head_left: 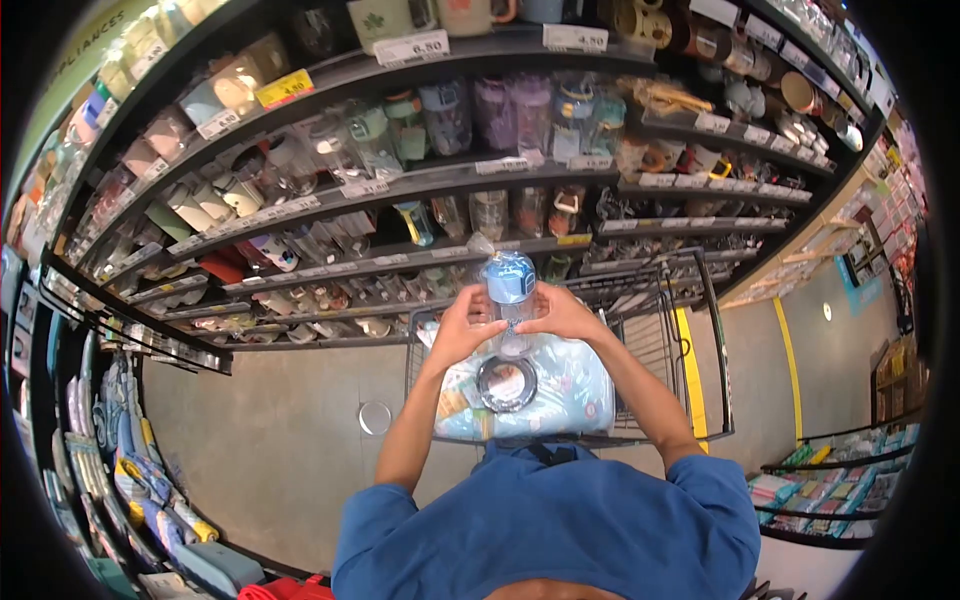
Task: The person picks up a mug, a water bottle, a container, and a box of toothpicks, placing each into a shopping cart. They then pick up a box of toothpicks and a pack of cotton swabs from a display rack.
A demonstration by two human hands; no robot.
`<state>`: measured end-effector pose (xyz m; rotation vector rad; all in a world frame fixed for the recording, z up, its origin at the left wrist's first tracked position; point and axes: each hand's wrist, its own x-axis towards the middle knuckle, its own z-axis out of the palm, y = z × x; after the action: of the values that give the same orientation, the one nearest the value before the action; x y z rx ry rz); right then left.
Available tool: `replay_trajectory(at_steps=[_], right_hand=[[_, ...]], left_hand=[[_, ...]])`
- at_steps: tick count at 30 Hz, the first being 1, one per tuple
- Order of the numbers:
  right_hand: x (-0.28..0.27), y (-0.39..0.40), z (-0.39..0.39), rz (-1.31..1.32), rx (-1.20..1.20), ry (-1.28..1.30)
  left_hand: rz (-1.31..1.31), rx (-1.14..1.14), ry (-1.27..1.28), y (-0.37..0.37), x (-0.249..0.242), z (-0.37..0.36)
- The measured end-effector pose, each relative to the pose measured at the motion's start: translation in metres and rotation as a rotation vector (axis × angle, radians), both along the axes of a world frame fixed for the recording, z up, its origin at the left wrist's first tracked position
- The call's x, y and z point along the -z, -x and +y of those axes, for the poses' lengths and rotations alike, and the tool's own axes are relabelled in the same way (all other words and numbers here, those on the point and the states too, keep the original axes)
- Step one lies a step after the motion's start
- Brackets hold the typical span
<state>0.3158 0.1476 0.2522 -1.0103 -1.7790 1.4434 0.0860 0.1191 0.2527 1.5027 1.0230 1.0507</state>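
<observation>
A clear water bottle (512,284) with a blue lid stands upright between my two hands, in front of the shelves. Thin plastic wrap gathers above its lid. My left hand (464,328) grips its left side, thumb across the front. From the right, my right hand (560,315) holds the same bottle, its thumb meeting near the lower front. Below the hands, a large light-blue plastic-wrapped pack (570,385) lies in the shopping cart (718,370). On that pack rests a round dark-rimmed item (508,384), whose kind I cannot make out.
Store shelves (400,185) with bottles, cups and price tags curve across the front. Folded textiles (150,490) hang at the left. A lower rack (840,490) with packaged goods stands at the right. Yellow lines (787,350) mark the floor.
</observation>
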Motion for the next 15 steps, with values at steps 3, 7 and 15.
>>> replay_trajectory(at_steps=[3, 7, 15], right_hand=[[-0.051, 0.016, 0.033, -0.111, 0.082, -0.256], [-0.117, 0.051, 0.071, 0.065, 0.211, -0.571], [-0.167, 0.078, 0.144, -0.029, 0.452, -0.944]], left_hand=[[0.104, -0.068, -0.15, 0.011, -0.046, 0.032], [0.209, -0.18, -0.46, 0.019, -0.118, 0.071], [0.136, -0.24, -0.726, 0.015, -0.167, 0.154]])
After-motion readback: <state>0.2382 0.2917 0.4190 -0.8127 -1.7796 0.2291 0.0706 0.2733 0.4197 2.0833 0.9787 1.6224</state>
